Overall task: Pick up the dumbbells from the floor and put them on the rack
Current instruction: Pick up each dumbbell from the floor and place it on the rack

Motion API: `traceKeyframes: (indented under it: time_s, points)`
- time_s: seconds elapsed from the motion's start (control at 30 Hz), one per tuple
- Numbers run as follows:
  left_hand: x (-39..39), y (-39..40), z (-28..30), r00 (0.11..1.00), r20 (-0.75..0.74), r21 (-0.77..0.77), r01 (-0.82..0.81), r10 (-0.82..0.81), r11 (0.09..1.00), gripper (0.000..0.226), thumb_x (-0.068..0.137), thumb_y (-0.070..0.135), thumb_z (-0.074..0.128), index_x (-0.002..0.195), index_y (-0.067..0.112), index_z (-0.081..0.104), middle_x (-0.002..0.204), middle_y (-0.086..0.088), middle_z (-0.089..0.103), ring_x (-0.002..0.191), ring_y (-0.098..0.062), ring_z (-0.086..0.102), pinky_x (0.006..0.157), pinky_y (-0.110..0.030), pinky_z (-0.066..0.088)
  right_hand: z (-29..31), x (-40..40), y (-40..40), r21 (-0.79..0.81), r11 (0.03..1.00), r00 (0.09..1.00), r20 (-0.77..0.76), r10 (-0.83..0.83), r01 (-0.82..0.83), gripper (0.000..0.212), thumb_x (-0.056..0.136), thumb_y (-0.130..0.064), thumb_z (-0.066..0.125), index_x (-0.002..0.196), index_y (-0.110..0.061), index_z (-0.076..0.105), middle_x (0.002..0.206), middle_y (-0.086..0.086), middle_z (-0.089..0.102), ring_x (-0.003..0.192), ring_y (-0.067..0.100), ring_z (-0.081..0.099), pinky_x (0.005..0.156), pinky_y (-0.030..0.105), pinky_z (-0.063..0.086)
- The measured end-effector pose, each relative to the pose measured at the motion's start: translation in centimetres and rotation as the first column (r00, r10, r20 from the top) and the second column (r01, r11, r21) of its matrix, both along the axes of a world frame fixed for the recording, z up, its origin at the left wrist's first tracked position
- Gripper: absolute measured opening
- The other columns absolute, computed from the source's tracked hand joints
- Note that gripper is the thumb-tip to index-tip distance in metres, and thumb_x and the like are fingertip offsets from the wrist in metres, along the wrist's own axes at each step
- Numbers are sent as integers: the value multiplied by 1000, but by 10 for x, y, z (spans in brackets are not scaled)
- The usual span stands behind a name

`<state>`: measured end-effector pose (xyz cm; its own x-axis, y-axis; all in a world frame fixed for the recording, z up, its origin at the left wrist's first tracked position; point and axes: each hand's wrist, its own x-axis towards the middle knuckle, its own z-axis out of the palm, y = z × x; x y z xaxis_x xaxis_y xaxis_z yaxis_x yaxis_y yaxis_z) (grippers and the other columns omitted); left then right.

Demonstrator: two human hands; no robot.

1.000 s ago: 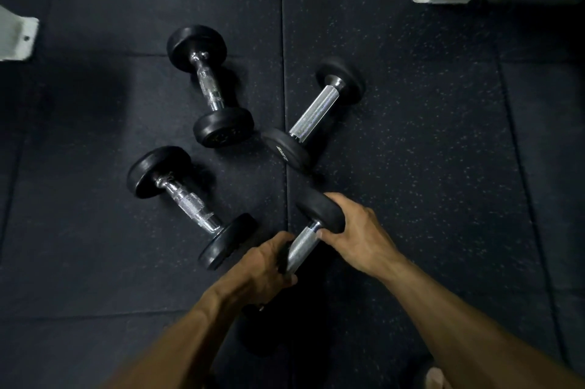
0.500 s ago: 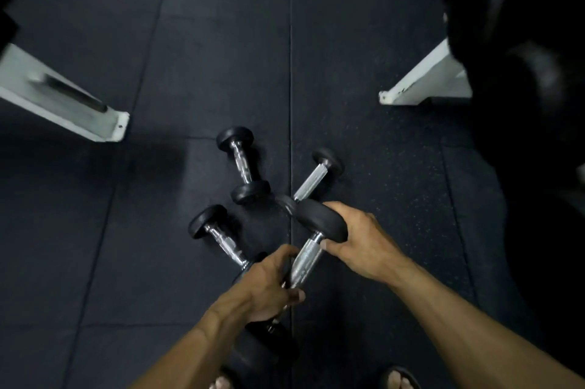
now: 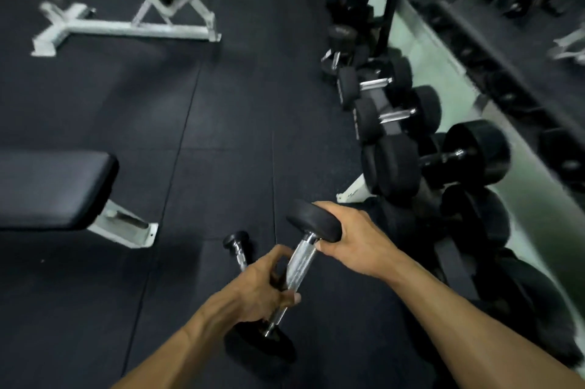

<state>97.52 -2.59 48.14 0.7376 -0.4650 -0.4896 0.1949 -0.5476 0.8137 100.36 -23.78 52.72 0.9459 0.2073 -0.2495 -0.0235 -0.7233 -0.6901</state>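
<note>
A black dumbbell with a chrome knurled handle [image 3: 300, 265] is held up off the floor, tilted, between both my hands. My left hand [image 3: 256, 290] is wrapped around the lower part of the handle. My right hand [image 3: 354, 239] cups the upper black head [image 3: 311, 220]; the lower head [image 3: 259, 347] hangs below my left hand. Another dumbbell [image 3: 238, 247] lies on the floor just beyond my left hand, partly hidden. The dumbbell rack [image 3: 351, 193] runs along the right side, holding several black dumbbells [image 3: 392, 110].
A flat bench with a black pad [image 3: 53, 189] and white foot stands at the left. An incline bench on a white frame [image 3: 133, 24] stands at the back left. Black rubber floor [image 3: 221, 122] lies between the benches and the rack.
The dumbbell has risen from the floor in both hands. My view has swung up and right, so the rack and benches show and most floor dumbbells have dropped out of sight.
</note>
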Motion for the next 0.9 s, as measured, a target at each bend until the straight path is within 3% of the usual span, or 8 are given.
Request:
traceKeyframes:
  time_s: [0.23,0.4,0.5,0.63,0.77,0.9]
  points:
    - [54,-79,85,994,90,-43,66,-62,997,40,80,23,76,105,37,48,70,3,58,58,-8,54,58,-28,49,88,43,-80,2,999,994,105,-33,33,57,73,-15,79,121,-37,60,102,-14,71,95,5,67,87,36,56]
    - [99,-183,121,977,173,-59,134,-122,989,38,82,19,75,105,31,48,67,6,55,51,1,50,52,-16,43,130,71,-182,-53,993,981,171,-96,107,57,71,-12,77,122,-32,62,102,-12,71,93,7,67,87,33,55]
    - [119,-255,133,962,203,-73,201,-183,977,41,79,21,77,109,28,50,75,7,57,62,-1,53,62,-19,48,145,77,-251,-73,984,969,198,-147,165,56,70,-19,75,121,-35,61,103,-10,72,96,11,68,87,39,55]
    - [134,-355,147,929,239,-53,305,-284,951,47,78,20,78,116,26,51,97,1,63,85,-13,61,78,-23,50,163,67,-345,-77,959,945,210,-251,272,56,73,-14,76,125,-30,61,108,-11,70,99,7,67,88,32,55]
    - [144,-450,159,879,309,-64,399,-362,915,43,77,21,78,109,24,50,86,12,55,73,1,52,63,-9,40,180,57,-432,-114,917,909,221,-353,383,54,71,-11,75,120,-30,63,100,-9,70,87,9,68,81,29,55]
    - [158,-534,165,846,316,-65,470,-429,880,45,77,22,79,110,23,49,88,10,57,78,-6,55,73,-24,49,194,56,-505,-158,881,882,244,-403,447,55,68,-14,74,120,-27,63,103,-6,70,97,12,67,89,36,54]
